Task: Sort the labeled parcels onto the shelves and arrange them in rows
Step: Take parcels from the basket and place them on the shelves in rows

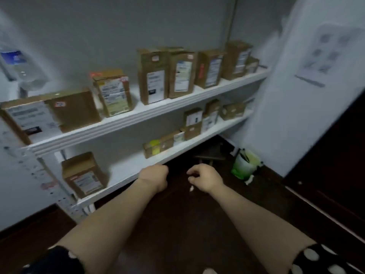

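Nearby, shelved parcels [153, 76], hands [155, 177] [206, 177] touching none

Two white shelves [138, 118], roughly a dozen brown parcels [153, 76], two hands [156, 176], one green bin [243, 165].

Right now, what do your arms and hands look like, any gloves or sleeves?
The left hand and right hand are bare, no gloves, rings or watch showing. Forearms are uncovered. The left sleeve and right sleeve are black with white polka dots, ending near the elbows.
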The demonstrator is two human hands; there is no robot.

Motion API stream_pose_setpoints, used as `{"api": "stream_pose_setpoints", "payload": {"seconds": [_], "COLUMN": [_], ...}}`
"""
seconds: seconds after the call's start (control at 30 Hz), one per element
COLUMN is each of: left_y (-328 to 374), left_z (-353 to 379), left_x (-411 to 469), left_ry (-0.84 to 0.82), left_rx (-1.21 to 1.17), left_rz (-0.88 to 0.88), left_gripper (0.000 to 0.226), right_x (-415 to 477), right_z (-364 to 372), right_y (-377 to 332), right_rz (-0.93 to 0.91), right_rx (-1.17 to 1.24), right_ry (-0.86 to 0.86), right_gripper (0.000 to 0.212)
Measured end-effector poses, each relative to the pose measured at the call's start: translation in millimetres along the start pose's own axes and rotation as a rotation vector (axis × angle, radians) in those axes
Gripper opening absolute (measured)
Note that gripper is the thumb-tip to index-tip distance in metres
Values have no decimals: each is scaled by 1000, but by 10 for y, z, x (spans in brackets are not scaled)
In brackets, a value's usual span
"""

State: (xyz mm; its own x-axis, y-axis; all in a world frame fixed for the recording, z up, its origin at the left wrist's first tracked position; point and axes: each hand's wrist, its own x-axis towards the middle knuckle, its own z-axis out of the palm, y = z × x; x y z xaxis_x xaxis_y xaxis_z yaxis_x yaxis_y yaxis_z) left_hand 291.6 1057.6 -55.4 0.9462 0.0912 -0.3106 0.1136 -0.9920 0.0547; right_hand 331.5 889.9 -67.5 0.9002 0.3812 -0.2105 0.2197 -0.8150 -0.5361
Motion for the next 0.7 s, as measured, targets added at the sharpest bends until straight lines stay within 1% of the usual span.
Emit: {"api": "stream_pose_setpoints", "payload": {"seconds": [0.13,0.27,0.4,0.47,0.57,0.7], "left_y": [1107,2386,3852,4685,5896,7178], "left_z": [-20,64,230,390,671,965], "left_x": [-131,-442,-816,-1108,-1668,-2520], "left_ry": [-21,10,59,61,20,34], "left_rx": [72,180,251,267,280,342], "left_rz": [221,415,605,711,903,1161], "left_gripper": [27,32,33,34,38,37], "right_x": [-915,-1878,-2940,-3594,-4686,-6076], "right_z": [-337,-780,-1197,-1374,-1583,-1784], "right_y": [847,1662,2555,3104,3932,4675], "right_rz": [185,372,492,569,744,968], "right_rx": [78,177,220,233,308,352], "right_ry": [135,301,451,514,665,849], "right_gripper": [22,21,23,23,21,23]}}
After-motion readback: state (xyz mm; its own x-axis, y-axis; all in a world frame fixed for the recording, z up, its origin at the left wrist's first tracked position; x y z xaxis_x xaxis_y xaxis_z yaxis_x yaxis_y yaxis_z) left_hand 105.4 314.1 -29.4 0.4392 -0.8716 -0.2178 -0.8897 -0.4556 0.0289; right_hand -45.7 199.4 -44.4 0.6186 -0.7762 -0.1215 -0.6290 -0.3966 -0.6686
